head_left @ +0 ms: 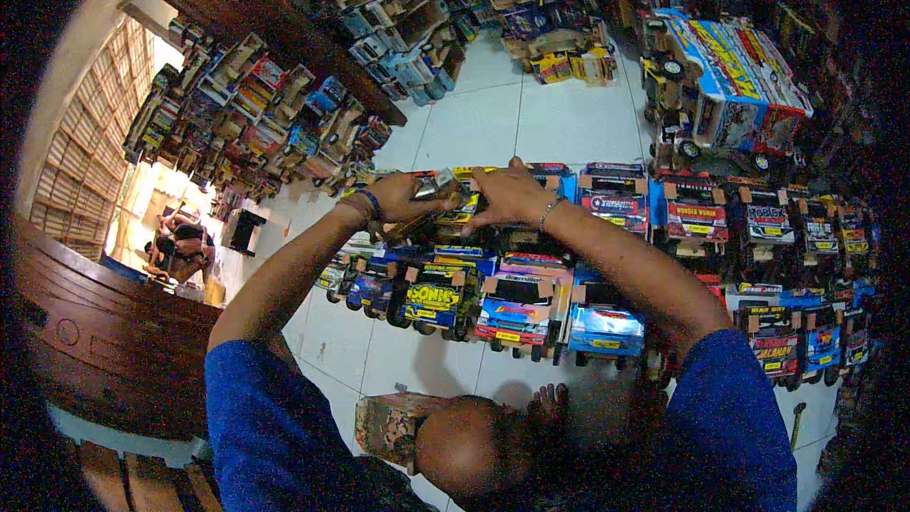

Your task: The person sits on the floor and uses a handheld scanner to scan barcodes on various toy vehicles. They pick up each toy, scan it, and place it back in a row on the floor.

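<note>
Yellow toy truck (466,203) is located in the farther of two rows of toy trucks, on the white-tiled floor (569,118), between the two hands. A silvery object (435,186) is held in the left hand (391,197); its kind cannot be told. The right hand (514,199) is placed at the truck with thumb and fingers parted; whether it is gripped cannot be told. A larger blue-and-white toy truck (735,85) is noted beyond, at right.
</note>
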The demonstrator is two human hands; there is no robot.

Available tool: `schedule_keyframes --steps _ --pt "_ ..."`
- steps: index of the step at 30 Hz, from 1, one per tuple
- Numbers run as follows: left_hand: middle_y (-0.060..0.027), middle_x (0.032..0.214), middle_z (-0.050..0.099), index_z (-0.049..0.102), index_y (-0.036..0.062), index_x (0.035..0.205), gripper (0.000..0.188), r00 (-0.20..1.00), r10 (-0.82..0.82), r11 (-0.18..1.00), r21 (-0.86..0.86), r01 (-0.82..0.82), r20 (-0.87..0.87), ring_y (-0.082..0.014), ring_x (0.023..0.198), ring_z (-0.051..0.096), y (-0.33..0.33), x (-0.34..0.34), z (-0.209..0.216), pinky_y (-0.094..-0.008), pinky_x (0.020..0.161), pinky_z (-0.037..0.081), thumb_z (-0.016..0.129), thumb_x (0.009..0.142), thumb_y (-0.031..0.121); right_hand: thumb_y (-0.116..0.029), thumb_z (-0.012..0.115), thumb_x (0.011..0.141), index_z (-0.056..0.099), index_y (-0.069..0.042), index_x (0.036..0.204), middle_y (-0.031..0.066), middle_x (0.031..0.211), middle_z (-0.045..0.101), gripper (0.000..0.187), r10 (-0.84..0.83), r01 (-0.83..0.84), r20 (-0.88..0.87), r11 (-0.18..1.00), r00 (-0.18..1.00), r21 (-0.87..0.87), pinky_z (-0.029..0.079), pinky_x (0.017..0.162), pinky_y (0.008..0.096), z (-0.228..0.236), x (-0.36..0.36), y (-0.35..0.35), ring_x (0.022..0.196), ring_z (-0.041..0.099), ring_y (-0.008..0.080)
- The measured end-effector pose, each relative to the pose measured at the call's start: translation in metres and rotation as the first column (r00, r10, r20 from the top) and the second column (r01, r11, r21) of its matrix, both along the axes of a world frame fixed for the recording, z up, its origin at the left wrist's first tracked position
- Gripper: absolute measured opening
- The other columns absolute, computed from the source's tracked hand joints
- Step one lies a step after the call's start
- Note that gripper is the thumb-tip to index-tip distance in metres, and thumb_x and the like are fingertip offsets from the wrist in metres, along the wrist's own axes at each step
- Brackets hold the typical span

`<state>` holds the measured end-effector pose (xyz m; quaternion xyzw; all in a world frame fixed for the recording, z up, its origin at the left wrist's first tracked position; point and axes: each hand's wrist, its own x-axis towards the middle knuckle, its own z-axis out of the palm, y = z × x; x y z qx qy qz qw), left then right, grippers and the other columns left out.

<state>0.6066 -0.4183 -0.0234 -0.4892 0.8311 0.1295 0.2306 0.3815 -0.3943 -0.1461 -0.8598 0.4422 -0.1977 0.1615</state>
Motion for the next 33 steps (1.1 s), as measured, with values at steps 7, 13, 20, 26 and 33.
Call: schedule_keyframes --steps 7,13,20,26,33 --pt "-0.016 0.102 0.075 0.056 0.017 0.142 0.07 0.996 -0.064 0.995 -0.074 0.059 -0.063 -0.0257 0.078 0.074 -0.004 0.054 0.026 -0.0412 0.074 0.058 0.067 0.09 0.063 -0.093 0.068 0.056 0.047 -0.001 0.142 0.0218 0.117 0.069 0.127 0.019 -0.02 -0.153 1.0 0.988 -0.003 0.034 0.105 0.0588 0.021 0.016 -0.007 0.111 0.066 0.0382" --pt "-0.0151 0.108 0.074 0.049 0.0205 0.148 0.074 0.98 -0.199 0.962 -0.194 0.193 -0.011 -0.0289 0.091 0.073 -0.009 0.076 0.016 -0.0432 0.083 0.057 0.069 0.089 0.061 -0.092 0.069 0.055 0.045 -0.005 0.145 0.0238 0.122 0.066 0.128 0.061 -0.058 -0.034 0.996 0.998 0.071 0.031 0.109 0.0629 0.023 0.055 -0.017 0.117 0.063 0.0409" --pt "-0.0239 0.11 0.072 0.064 0.0133 0.135 0.078 0.993 -0.102 0.988 -0.124 0.094 -0.065 -0.0425 0.104 0.069 -0.015 0.074 0.008 -0.049 0.093 0.054 0.061 0.086 0.074 -0.089 0.069 0.06 0.041 -0.009 0.15 0.0252 0.123 0.063 0.124 0.03 -0.028 -0.057 0.999 0.998 0.032 0.032 0.108 0.0612 0.005 0.067 -0.026 0.116 0.062 0.042" --pt "-0.0238 0.105 0.073 0.069 0.0136 0.128 0.077 0.981 -0.111 0.989 -0.119 0.092 -0.161 -0.04 0.098 0.071 -0.019 0.071 0.004 -0.0464 0.089 0.055 0.063 0.083 0.076 -0.087 0.069 0.064 0.042 -0.01 0.149 0.0233 0.121 0.063 0.118 0.039 -0.039 -0.009 0.999 0.999 0.006 0.037 0.102 0.06 0.001 0.067 -0.025 0.118 0.06 0.041" --pt "-0.0244 0.096 0.073 0.07 0.013 0.126 0.075 0.997 -0.038 0.992 -0.12 0.03 -0.062 -0.0407 0.093 0.072 -0.019 0.065 0.005 -0.0476 0.086 0.056 0.063 0.084 0.075 -0.086 0.069 0.065 0.044 -0.01 0.145 0.0234 0.12 0.064 0.113 0.04 -0.04 -0.004 0.999 0.999 0.0 0.04 0.1 0.0598 -0.002 0.068 -0.027 0.114 0.062 0.0423"
